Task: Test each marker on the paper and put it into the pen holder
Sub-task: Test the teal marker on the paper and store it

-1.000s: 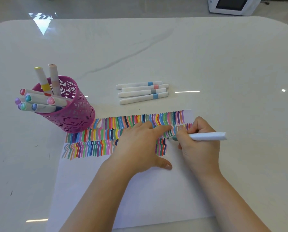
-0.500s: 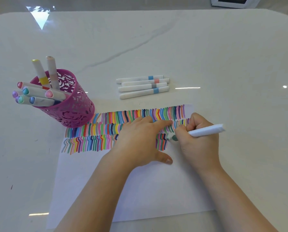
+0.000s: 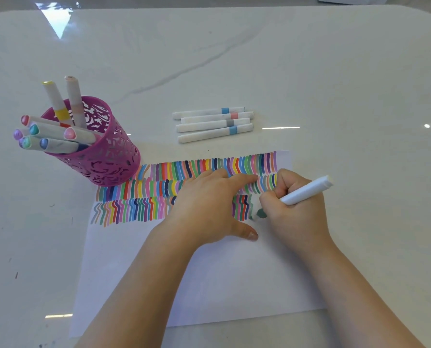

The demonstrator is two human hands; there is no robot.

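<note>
A white table [image 3: 334, 84] is seen from above. A sheet of paper [image 3: 234, 285] is laid on it, and its upper part is filled with three rows of short coloured strokes.

The left hand [image 3: 209, 207] is laid flat on the paper, with the fingers straight and close together and the thumb spread to the side. Part of the strokes is covered by it.

Just beside it, the right hand [image 3: 297, 209] is curled round a white marker [image 3: 307, 190], which is pinched near its green tip. The tip is pointed down at the right end of the third row. Contact with the paper cannot be told, because that spot is blurred. The marker's back end is tilted up and to the right.

A pink cut-out pen holder [image 3: 104, 156] is stood at the paper's upper left corner; whether it is stood on the sheet cannot be told. It is filled with capped markers [image 3: 56, 136]. Two are held nearly upright and the rest are leaned out to the left, with their coloured caps shown.

Beyond the paper, four more markers [image 3: 214, 124] are laid side by side on the table. They are white, with blue, pink, grey and blue bands.
</note>
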